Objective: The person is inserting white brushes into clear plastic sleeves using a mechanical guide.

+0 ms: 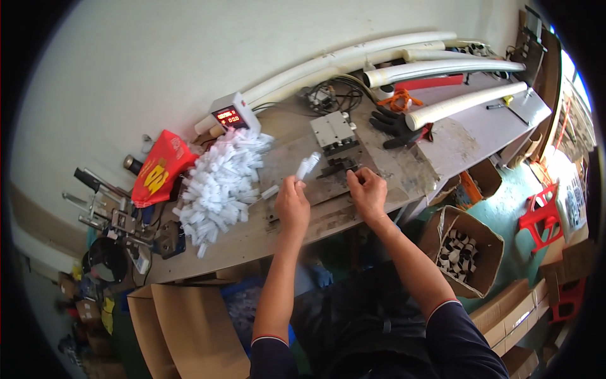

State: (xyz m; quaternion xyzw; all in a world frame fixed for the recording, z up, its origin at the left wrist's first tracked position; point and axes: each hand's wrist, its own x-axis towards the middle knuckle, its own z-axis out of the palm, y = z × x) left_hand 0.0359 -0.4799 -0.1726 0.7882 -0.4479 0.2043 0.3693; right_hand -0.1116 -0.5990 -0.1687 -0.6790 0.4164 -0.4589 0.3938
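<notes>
My left hand (293,201) is closed around some small translucent white plastic pieces (308,164), which stick up above its fingers. My right hand (368,192) has thumb and fingers pinched together at the near side of a small dark metal fixture (338,167); anything between the fingertips is hidden or too small to make out. Behind the fixture sits a grey machine block (332,132) on a stained metal plate. A large heap of similar translucent pieces (221,183) lies left of my left hand, and one loose piece (270,192) rests between heap and hand.
A box with a lit red display (234,115) stands behind the heap, beside a red bag (163,168). Long white tubes (448,71) and a black glove (394,128) lie at the back right. Cardboard boxes (491,252) stand below the bench's front edge, near a red stool (541,218).
</notes>
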